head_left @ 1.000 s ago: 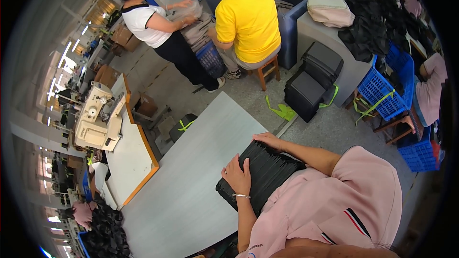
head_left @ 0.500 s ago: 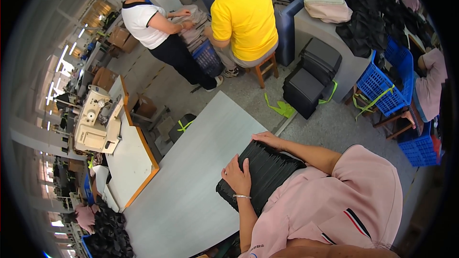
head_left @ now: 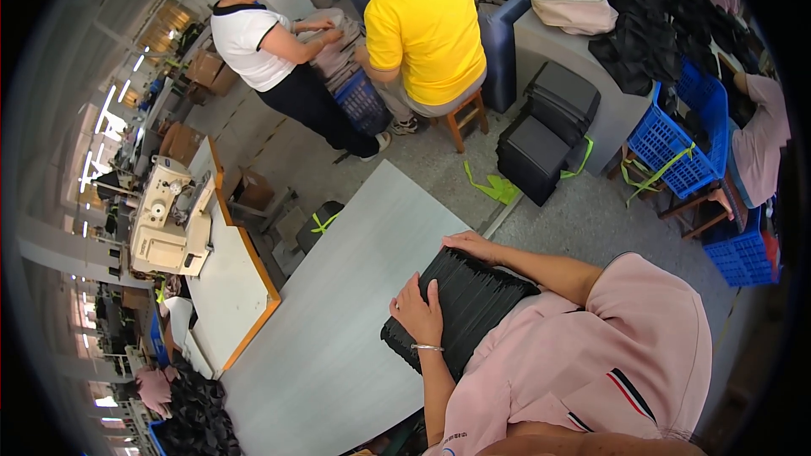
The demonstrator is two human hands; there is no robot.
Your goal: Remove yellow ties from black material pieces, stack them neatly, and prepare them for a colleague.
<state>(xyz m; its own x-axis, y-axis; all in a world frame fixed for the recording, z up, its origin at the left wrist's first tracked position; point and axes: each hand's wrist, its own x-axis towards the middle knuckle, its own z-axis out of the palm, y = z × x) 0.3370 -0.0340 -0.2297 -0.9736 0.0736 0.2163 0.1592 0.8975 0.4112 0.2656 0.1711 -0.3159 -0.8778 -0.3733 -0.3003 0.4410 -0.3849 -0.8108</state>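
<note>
A thick stack of black sheet-like pieces [head_left: 469,304], its many layered edges facing up, rests at the edge of the grey table [head_left: 338,321], close against my pink shirt. My left hand [head_left: 416,312], with a bracelet at the wrist, presses over the stack's left side; thumb and fingers hold it from there. At its far end my right hand [head_left: 471,245] grips the corner, with some fingertips out of sight behind the layers. Between them the hands squeeze the stack together.
Left of the table stands a sewing machine [head_left: 160,215] on an orange-edged worktop [head_left: 228,287]. Tied black stacks [head_left: 541,139] lie on the floor beyond. Blue crates [head_left: 680,143] are at the right. Two people, in white [head_left: 253,46] and yellow [head_left: 427,34] tops, handle grey pieces.
Both hands keep the same hold on the black stack. The view has shifted very slightly, and the person in white has moved their hands a little over the grey pieces.
</note>
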